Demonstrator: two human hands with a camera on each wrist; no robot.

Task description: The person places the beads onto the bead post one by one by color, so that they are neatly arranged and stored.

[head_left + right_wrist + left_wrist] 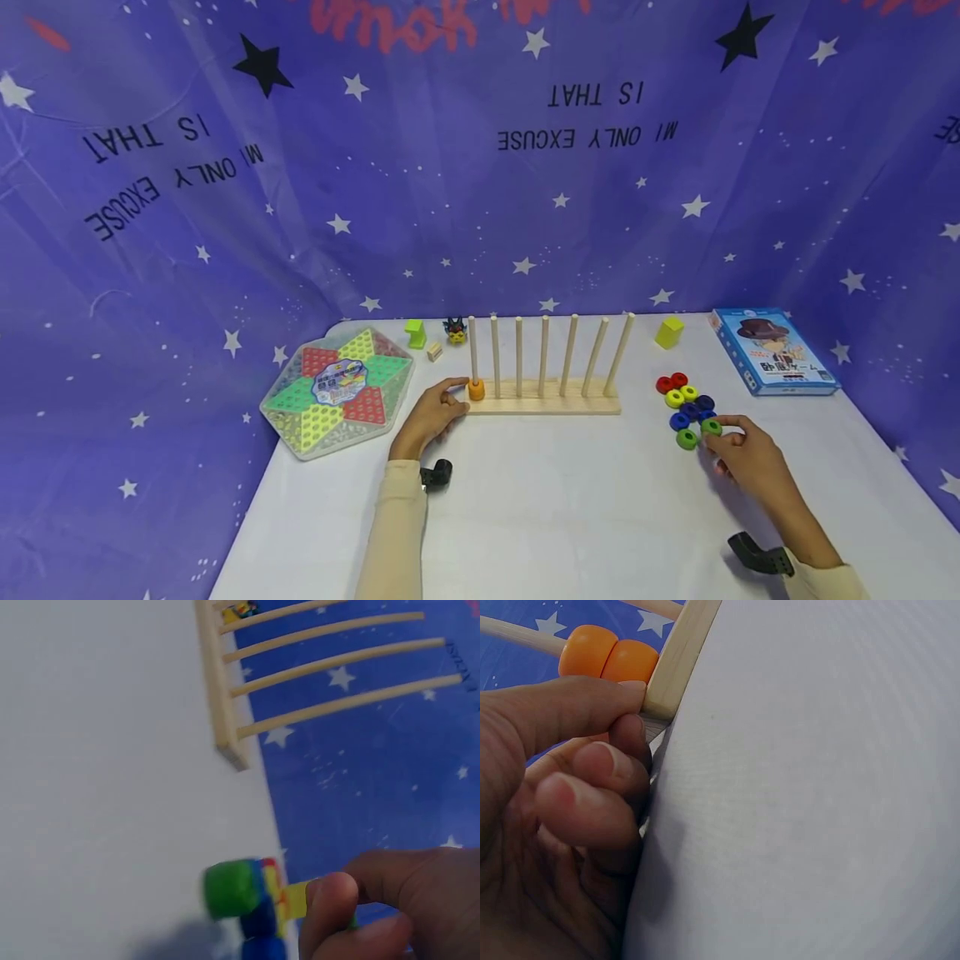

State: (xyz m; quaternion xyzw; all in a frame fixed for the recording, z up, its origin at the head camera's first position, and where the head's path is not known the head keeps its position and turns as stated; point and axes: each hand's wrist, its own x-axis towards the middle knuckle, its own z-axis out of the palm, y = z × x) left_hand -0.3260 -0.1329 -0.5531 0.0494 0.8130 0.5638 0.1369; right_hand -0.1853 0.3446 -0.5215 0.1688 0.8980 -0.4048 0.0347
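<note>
Left hand (431, 414) pinches the peg rack (676, 661) end beside orange rings (607, 654), clear at the wrist; right hand (746, 457) grips a green ring (711, 427).

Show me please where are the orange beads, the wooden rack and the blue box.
orange beads (476, 389), head view, middle of the stack.
wooden rack (555, 401), head view, bare base board.
blue box (772, 350), head view, middle of its printed lid.

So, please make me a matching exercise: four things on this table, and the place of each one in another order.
Things:
1. orange beads
2. yellow block
3. game board
4. blue box

Places:
A. far right of the table
B. on the leftmost peg
C. left of the left hand
D. behind the loose beads

Pairs: 1-B, 2-D, 3-C, 4-A
</note>
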